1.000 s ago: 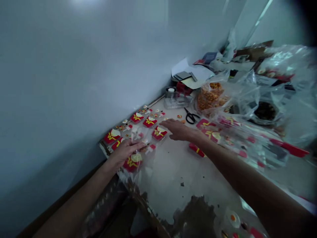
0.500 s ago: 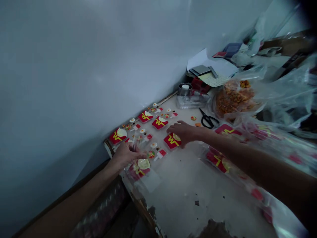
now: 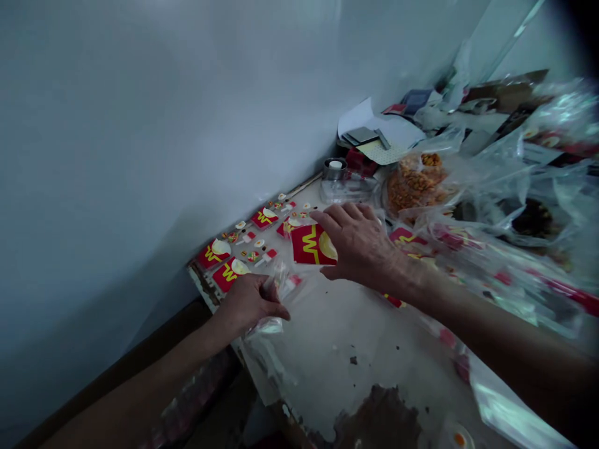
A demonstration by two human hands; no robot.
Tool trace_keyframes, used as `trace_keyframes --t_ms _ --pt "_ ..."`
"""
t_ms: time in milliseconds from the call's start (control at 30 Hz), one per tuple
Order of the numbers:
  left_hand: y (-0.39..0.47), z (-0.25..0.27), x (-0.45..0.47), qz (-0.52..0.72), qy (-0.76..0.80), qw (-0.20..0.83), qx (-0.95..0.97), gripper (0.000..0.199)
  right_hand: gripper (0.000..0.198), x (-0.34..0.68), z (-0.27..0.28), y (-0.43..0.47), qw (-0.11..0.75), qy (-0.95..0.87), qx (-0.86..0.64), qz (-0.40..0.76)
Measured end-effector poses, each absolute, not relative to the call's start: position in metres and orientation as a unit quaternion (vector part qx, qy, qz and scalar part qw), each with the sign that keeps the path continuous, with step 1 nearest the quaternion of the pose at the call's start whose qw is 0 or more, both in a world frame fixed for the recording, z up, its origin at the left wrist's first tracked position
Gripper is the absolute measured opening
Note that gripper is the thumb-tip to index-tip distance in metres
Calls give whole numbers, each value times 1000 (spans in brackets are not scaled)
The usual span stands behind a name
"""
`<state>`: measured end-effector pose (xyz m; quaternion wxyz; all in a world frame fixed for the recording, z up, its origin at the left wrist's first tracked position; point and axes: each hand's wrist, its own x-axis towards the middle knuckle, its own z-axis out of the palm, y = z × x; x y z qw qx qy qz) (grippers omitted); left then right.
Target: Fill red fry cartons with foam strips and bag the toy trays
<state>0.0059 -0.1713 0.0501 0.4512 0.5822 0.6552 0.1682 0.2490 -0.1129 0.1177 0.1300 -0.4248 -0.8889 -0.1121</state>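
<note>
My right hand (image 3: 362, 246) grips the right edge of a flat red packet (image 3: 306, 244) marked with a yellow zigzag and a cream round shape, raised over the table. My left hand (image 3: 246, 302) pinches a crumpled clear plastic bag (image 3: 271, 330) near the table's left edge. Similar red pieces (image 3: 214, 252) lie in a group beyond my hands. Among them are small fried-egg pieces (image 3: 259, 243), burger-like pieces (image 3: 253, 256) and red-and-white popsicle pieces (image 3: 269, 256). My left fingers partly cover a red piece (image 3: 294, 280) under the plastic.
Filled clear packages (image 3: 510, 280) spread along the right. Behind stand a bag of orange-brown pieces (image 3: 414, 187), a clear plastic box (image 3: 349, 189) and papers (image 3: 397, 128). A wall (image 3: 140, 125) borders the table, whose surface is peeling at a dark patch (image 3: 379, 418).
My right hand has lifted the red packet off the table toward me. My left hand has shifted slightly right with the clear bag. The view has moved, and the black scissors are now hidden.
</note>
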Motion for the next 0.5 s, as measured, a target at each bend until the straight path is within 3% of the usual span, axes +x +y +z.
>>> trace_keyframes --t_ms 500 --pt "-176 31 2 137 606 468 628 40 89 298 89 -153 138 -867 -473 -78"
